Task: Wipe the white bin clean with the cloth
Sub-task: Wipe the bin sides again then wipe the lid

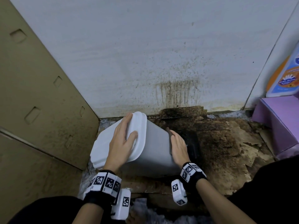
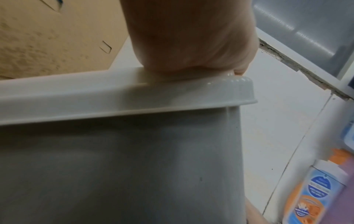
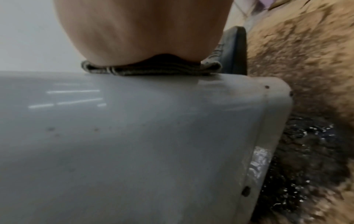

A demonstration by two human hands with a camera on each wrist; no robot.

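My left hand lies flat on the lid of the bin, fingers straight, holding it tipped over. My right hand presses the cloth flat against the bin's side, just under my palm. Stained cardboard beyond my right hand.

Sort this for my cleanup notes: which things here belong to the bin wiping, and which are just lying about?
In the job:
white bin
cloth
left hand, steadying the lid
right hand, pressing the cloth

Lying about:
cardboard box
purple box
orange-and-blue bottle
stained cardboard
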